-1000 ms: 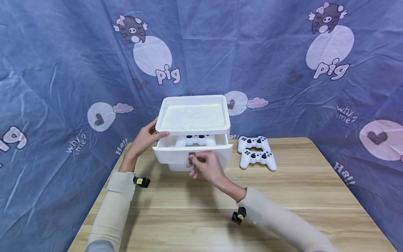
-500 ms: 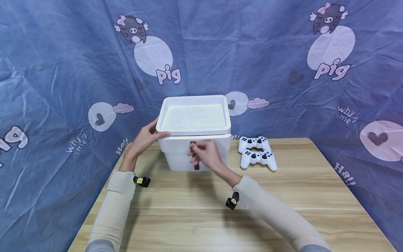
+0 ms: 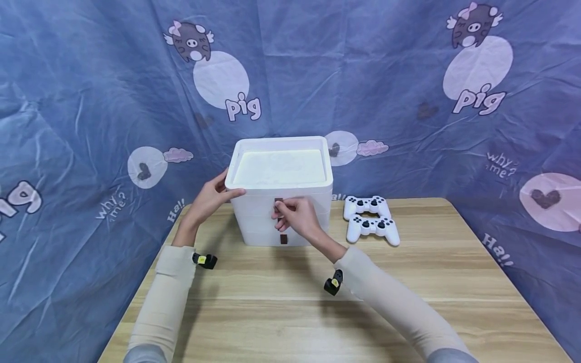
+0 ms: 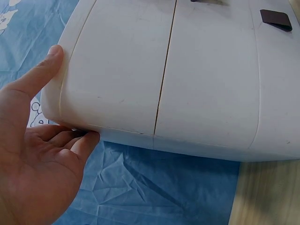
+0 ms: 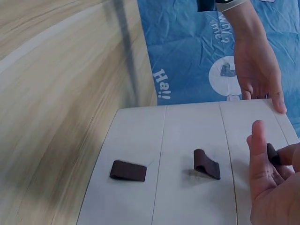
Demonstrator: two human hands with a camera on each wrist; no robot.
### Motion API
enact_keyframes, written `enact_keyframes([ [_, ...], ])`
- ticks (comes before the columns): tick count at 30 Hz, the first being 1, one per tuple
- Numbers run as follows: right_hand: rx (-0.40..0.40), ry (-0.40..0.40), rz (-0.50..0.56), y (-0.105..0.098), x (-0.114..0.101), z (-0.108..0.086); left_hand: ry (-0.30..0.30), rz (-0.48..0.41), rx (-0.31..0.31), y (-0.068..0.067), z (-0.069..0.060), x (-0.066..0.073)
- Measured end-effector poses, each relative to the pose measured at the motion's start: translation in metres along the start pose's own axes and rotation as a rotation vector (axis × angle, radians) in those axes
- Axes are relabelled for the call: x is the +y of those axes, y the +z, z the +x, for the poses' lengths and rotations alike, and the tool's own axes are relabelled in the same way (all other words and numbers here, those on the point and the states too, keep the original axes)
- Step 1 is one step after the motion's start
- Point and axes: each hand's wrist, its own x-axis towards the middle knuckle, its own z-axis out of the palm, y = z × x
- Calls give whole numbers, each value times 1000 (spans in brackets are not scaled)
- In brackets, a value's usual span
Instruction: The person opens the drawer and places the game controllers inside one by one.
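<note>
A small white drawer box (image 3: 254,217) stands at the back of the table with its drawers flush. My left hand (image 3: 211,199) grips its upper left corner, thumb on the front and fingers curled against the side. At the top drawer, my right hand (image 3: 297,214) pinches a dark brown pull tab (image 5: 272,153) between thumb and a finger. Lower down the front are the middle pull tab (image 5: 206,165) and the bottom pull tab (image 3: 283,239). Inside the closed drawers nothing can be seen.
Two white game controllers lie to the right of the box, a front controller (image 3: 372,230) and a rear controller (image 3: 366,204). The wooden table (image 3: 254,312) reaches back to a blue printed cloth (image 3: 299,65).
The top drawer, which stood out with a white game controller in it, has slid back in flush. My right hand moved away from me with its tab; my left hand stayed on the corner.
</note>
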Motion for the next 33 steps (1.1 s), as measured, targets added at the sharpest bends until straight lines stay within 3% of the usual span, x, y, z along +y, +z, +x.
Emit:
enact_keyframes([
  [9, 3, 37, -22, -12, 14, -16, -17, 3, 4, -3, 0, 0],
  [14, 1, 118, -72, -12, 33, -22, -24, 5, 11, -3, -1, 1],
  [24, -49, 235, 145, 3, 45, -14, -26, -13, 9, -2, -3, 3],
  [29, -3, 243, 160, 9, 45, -13, -20, -13, -3, -2, -5, 5],
  [33, 32, 207, 105, 11, 45, -16, -17, -11, -2, -1, -4, 6],
])
